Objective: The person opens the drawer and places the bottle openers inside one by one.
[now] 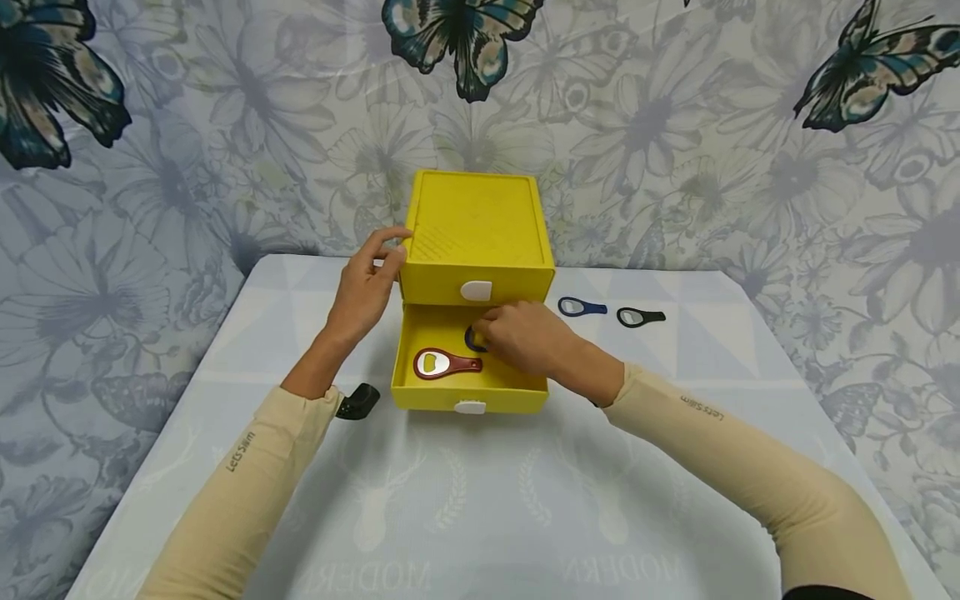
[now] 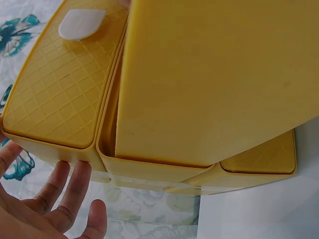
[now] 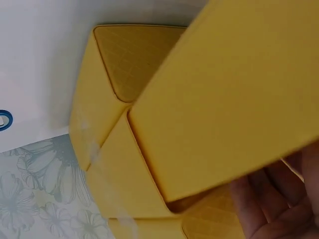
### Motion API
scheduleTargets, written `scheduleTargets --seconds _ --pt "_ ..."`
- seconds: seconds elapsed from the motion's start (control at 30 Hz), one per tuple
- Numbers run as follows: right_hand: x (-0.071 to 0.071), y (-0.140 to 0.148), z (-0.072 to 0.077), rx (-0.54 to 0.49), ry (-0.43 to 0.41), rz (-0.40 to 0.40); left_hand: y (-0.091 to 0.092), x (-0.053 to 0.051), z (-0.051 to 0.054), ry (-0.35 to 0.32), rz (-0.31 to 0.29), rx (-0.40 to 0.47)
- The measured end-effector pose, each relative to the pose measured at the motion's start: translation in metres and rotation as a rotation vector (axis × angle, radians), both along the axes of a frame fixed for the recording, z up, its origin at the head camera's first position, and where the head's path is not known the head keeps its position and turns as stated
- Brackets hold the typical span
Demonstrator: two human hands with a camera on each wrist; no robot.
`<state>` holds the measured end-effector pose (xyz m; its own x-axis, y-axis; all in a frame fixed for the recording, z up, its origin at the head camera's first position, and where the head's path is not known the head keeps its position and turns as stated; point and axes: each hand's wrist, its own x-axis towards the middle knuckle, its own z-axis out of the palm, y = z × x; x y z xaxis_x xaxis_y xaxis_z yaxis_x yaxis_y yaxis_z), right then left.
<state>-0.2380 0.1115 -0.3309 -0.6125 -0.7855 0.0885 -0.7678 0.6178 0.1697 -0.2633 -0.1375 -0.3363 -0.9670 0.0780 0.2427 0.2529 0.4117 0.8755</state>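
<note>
A yellow two-drawer cabinet (image 1: pixel 480 221) stands with its lower drawer (image 1: pixel 469 393) pulled out. My left hand (image 1: pixel 363 292) rests its fingertips on the cabinet's left side; the left wrist view shows that hand (image 2: pixel 60 204) with spread fingers against the yellow wall. Inside the drawer, my right hand (image 1: pixel 528 337) has its fingers curled down at a dark blue bottle opener (image 1: pixel 471 340), mostly hidden under them. A red bottle opener (image 1: pixel 444 363) lies to its left in the drawer. In the right wrist view, the drawer's side partly hides my right hand (image 3: pixel 281 204).
Right of the cabinet, a blue opener (image 1: pixel 582 307) and a black opener (image 1: pixel 641 317) lie on the table (image 1: pixel 480 500). A shiny black object (image 1: pixel 358 402) is beside my left sleeve. Patterned cloth (image 1: pixel 645 125) hangs behind the table.
</note>
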Motion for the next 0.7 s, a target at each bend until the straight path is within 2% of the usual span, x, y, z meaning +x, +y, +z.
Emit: scheduleTargets --seconds 0.23,0.4,0.6,0.7 --pt "0.032 0.022 0.017 -0.285 -0.026 0.020 0.000 -0.001 -0.001 0.006 -0.008 0.015" --pt "0.059 0.036 0.018 -0.431 -0.010 0.042 0.000 -0.002 -0.001 0.004 -0.010 0.019" --pt "0.085 0.041 0.002 -0.543 -0.010 0.089 0.000 -0.001 0.000 0.000 -0.002 0.025" --pt "0.098 0.041 -0.013 -0.603 -0.065 0.087 0.000 0.000 -0.001 0.006 -0.005 0.022"
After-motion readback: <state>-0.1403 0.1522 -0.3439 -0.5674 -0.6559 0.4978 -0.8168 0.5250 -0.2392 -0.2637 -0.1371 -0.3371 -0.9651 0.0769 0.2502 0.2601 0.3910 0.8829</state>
